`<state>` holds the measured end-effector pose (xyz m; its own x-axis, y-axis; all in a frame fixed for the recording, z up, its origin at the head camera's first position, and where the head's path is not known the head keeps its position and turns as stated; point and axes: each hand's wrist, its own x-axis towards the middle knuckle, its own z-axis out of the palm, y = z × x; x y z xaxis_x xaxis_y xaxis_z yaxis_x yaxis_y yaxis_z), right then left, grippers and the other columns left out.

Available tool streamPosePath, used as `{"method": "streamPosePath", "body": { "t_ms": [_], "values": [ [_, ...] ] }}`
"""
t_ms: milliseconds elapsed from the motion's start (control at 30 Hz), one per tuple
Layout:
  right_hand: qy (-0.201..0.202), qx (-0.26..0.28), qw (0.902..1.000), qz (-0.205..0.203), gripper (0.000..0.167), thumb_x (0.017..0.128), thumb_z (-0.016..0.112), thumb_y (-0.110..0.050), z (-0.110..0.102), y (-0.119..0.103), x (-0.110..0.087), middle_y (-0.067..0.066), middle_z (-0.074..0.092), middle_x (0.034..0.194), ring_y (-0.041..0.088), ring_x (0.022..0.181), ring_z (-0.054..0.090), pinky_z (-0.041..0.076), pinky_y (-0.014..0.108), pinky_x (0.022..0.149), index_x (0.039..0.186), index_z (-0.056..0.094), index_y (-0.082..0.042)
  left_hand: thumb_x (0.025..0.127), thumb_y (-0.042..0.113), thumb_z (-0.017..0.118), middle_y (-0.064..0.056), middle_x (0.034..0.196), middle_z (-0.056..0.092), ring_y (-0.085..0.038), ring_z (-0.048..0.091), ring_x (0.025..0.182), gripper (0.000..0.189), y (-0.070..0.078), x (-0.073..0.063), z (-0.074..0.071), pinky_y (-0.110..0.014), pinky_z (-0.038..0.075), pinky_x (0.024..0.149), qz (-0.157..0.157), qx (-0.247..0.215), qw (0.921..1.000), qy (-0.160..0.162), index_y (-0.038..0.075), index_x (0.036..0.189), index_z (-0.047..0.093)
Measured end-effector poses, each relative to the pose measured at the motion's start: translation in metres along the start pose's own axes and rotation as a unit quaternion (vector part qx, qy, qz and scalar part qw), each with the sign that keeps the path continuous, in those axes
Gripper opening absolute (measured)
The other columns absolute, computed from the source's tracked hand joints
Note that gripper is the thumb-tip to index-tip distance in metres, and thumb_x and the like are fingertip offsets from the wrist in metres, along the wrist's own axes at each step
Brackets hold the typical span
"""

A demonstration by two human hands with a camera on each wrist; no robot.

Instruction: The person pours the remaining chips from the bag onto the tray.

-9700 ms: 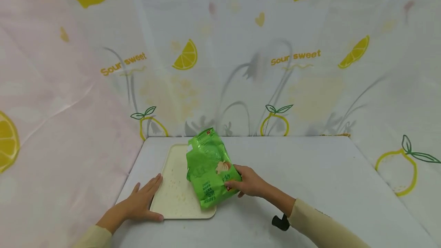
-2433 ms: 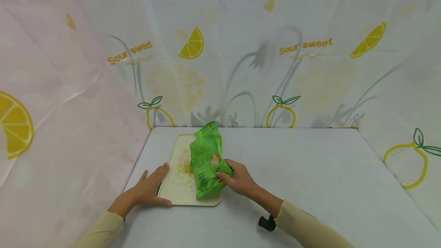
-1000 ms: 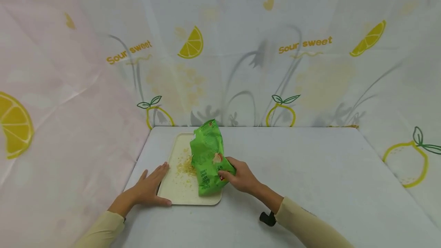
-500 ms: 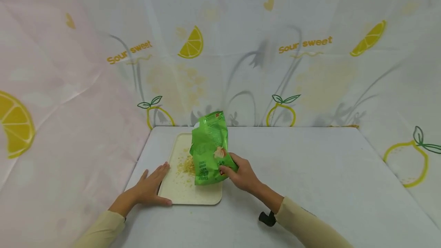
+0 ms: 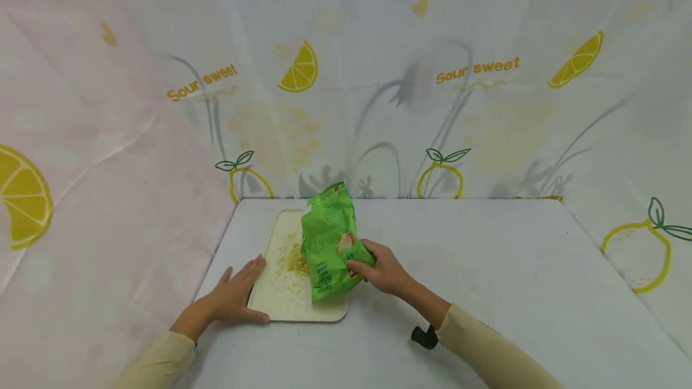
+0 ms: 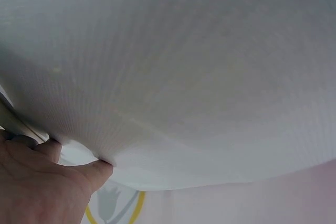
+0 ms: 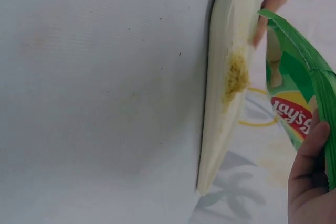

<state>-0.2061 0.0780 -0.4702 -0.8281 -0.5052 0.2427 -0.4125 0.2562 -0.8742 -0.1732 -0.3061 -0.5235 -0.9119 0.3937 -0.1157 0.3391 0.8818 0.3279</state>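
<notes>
My right hand (image 5: 382,268) grips a green potato chip bag (image 5: 328,245) by its lower right side, thumb on the near face. The bag is tilted over the right half of a cream tray (image 5: 276,308). Beside the bag's left edge, a small heap of yellow chip crumbs (image 5: 296,262) lies on the tray, with bits scattered round it. My left hand (image 5: 229,298) rests with spread fingers along the tray's left edge. In the right wrist view a red Lay's logo (image 7: 292,114) shows on the bag. The left wrist view shows only part of the left hand (image 6: 47,182).
A white cloth covers the table (image 5: 459,269). Behind and to the left hang lemon-print curtains (image 5: 367,77). A black piece (image 5: 424,337) sticks out by the right sleeve. Several tiny specks lie on the cloth in the right wrist view.
Since the earliest frame, a heap of crumbs has gathered on the tray where only scattered bits lay. Within the last second the bag rose slightly, then dipped again. The left hand stays on the tray's edge.
</notes>
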Motion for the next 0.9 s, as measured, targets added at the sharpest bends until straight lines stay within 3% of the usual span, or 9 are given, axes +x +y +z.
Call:
{"method": "streamPosePath", "body": {
  "t_ms": [233, 400, 500, 700, 800, 900],
  "values": [
    [-0.042, -0.022, 0.9986, 0.023, 0.038, 0.096, 0.066, -0.026, -0.004, -0.002, 0.0, 0.004, 0.068, 0.093, 0.005, 0.074, 0.059, 0.05, 0.024, 0.064, 0.129, 0.06, -0.007, 0.064, 0.075, 0.075, -0.021, 0.164, 0.016, -0.044, 0.02, 0.149, 0.134, 0.0, -0.002, 0.001, -0.075, 0.008, 0.11, -0.002, -0.007, 1.0, 0.0, -0.001, 0.156, 0.015],
    [-0.007, 0.014, 0.9999, 0.001, 0.036, 0.096, 0.065, -0.021, -0.011, -0.01, 0.003, 0.008, 0.067, 0.095, 0.01, 0.076, 0.059, 0.05, 0.025, 0.065, 0.128, 0.057, -0.006, 0.064, 0.076, 0.074, -0.02, 0.165, 0.015, -0.043, 0.019, 0.15, 0.134, -0.001, -0.002, 0.001, -0.075, 0.007, 0.111, -0.003, -0.008, 1.0, 0.002, 0.0, 0.157, 0.014],
    [-0.012, 0.03, 0.9994, -0.008, 0.038, 0.098, 0.063, -0.02, -0.012, -0.014, 0.005, 0.011, 0.065, 0.099, 0.01, 0.079, 0.06, 0.051, 0.026, 0.066, 0.13, 0.052, -0.003, 0.064, 0.074, 0.076, -0.02, 0.165, 0.015, -0.043, 0.019, 0.15, 0.134, -0.003, -0.001, 0.001, -0.075, 0.006, 0.111, -0.002, -0.008, 0.9999, 0.007, 0.0, 0.157, 0.013],
    [-0.063, -0.045, 0.9969, -0.01, 0.037, 0.097, 0.064, -0.022, -0.011, -0.011, 0.004, 0.005, 0.066, 0.104, 0.007, 0.084, 0.061, 0.05, 0.026, 0.069, 0.129, 0.054, -0.006, 0.064, 0.073, 0.076, -0.02, 0.164, 0.016, -0.044, 0.02, 0.149, 0.133, -0.003, -0.001, 0.0, -0.075, 0.007, 0.11, 0.007, -0.012, 0.9998, 0.014, -0.001, 0.157, 0.015],
    [-0.064, -0.076, 0.9945, -0.034, 0.035, 0.096, 0.066, -0.023, -0.014, -0.012, 0.005, 0.003, 0.069, 0.103, 0.008, 0.085, 0.064, 0.051, 0.026, 0.072, 0.127, 0.056, -0.008, 0.064, 0.073, 0.077, -0.02, 0.164, 0.017, -0.044, 0.02, 0.149, 0.134, -0.002, 0.0, 0.001, -0.075, 0.007, 0.11, 0.006, -0.012, 0.9998, 0.014, -0.001, 0.157, 0.016],
    [-0.043, -0.07, 0.995, -0.057, 0.034, 0.095, 0.068, -0.022, -0.017, -0.021, 0.005, 0.004, 0.069, 0.104, 0.009, 0.085, 0.064, 0.053, 0.026, 0.071, 0.125, 0.058, -0.009, 0.064, 0.073, 0.077, -0.021, 0.164, 0.017, -0.044, 0.02, 0.149, 0.133, -0.001, -0.001, 0.001, -0.076, 0.007, 0.11, 0.005, -0.012, 0.9999, 0.011, -0.001, 0.157, 0.016]
  ]
}}
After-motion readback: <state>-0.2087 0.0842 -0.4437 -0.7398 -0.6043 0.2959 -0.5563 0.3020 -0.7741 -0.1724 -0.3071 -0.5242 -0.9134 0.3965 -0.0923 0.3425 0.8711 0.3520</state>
